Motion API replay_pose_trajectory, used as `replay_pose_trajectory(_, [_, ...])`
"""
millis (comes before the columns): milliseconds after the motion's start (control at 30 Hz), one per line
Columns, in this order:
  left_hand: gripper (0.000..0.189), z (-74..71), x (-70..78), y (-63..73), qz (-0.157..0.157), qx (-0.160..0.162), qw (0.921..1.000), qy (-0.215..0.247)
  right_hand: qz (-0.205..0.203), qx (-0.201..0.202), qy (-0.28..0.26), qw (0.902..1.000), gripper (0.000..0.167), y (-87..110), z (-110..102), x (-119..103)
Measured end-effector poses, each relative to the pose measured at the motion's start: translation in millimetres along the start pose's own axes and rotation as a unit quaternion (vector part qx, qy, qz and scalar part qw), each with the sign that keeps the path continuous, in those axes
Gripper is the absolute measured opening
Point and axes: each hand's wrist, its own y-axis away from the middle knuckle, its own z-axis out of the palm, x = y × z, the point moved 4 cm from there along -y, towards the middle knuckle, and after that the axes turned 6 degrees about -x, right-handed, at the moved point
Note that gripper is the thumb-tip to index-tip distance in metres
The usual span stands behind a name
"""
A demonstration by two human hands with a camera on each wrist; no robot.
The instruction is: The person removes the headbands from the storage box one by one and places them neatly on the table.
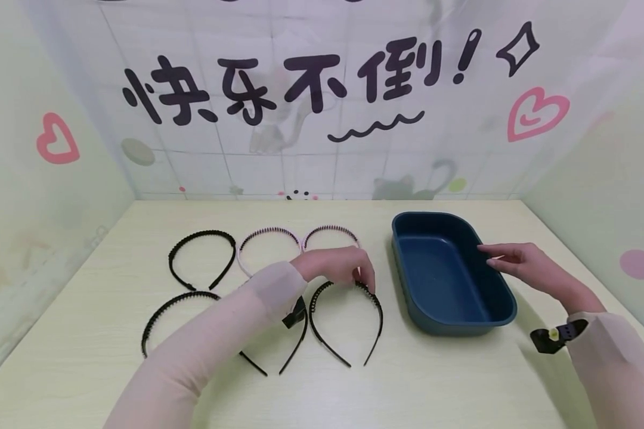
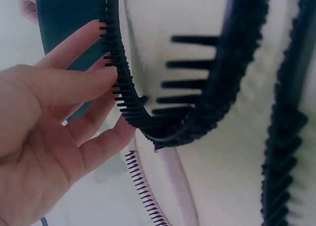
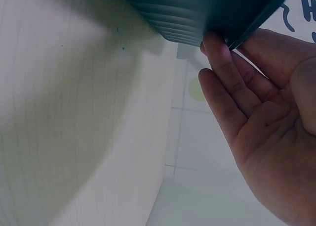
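My left hand [image 1: 343, 265] pinches the top of a black toothed headband [image 1: 381, 319], whose open ends point toward me on the table. In the left wrist view the thumb [image 2: 101, 77] presses the band's comb teeth, with the other fingers along its far side. To the right stands a dark blue plastic basin [image 1: 440, 280] with nothing in it. My right hand [image 1: 531, 268] holds the basin's right rim between thumb and fingers, as the right wrist view [image 3: 266, 102] also shows.
Left of the held band lie two more black headbands, one [image 1: 161, 313] partly under my left sleeve, the other [image 1: 300, 339] beside it. Behind are another black headband [image 1: 234, 253] and two pink ones [image 1: 240, 253], [image 1: 330, 227]. Printed walls [image 1: 300, 161] enclose the table's back and sides.
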Motion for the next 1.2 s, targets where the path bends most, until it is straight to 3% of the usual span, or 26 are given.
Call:
replay_pose_trajectory(267, [0.052, 5.9, -6.1, -1.3, 0.015, 0.002, 0.9999, 0.007, -0.001, -0.008, 0.001, 1.0000, 0.040, -1.2, 1.6, -0.7])
replay_pose_trajectory(667, [0.054, 5.9, -7.2, -2.1, 0.003, 0.013, 0.9997, 0.018, -0.002, -0.009, 0.005, 0.9999, 0.039, 1.0, -0.9, -2.4])
replay_pose_trajectory(833, [0.052, 4.4, -6.1, 2.1, -0.008, 0.016, 0.9998, 0.001, -0.008, -0.012, -0.003, 0.9999, 0.039, -1.1, -0.9, -3.5])
replay_pose_trajectory(1000, [0.037, 1.5, -5.5, 20.1, -0.034, 0.039, 0.9985, 0.014, -0.019, -0.011, -0.023, 0.9995, 0.040, -1.4, 0.0, -2.7])
replay_pose_trajectory(1100, [0.031, -1.9, -4.9, 40.5, -0.045, 0.071, 0.9963, 0.021, -0.021, -0.006, -0.024, 0.9995, 0.040, 1.0, -4.6, -2.0])
replay_pose_trajectory(1200, [0.030, -6.7, -8.2, 68.0, -0.062, 0.124, 0.9902, 0.017, -0.011, 0.005, -0.006, 0.9999, 0.041, 1.3, -15.1, -7.3])
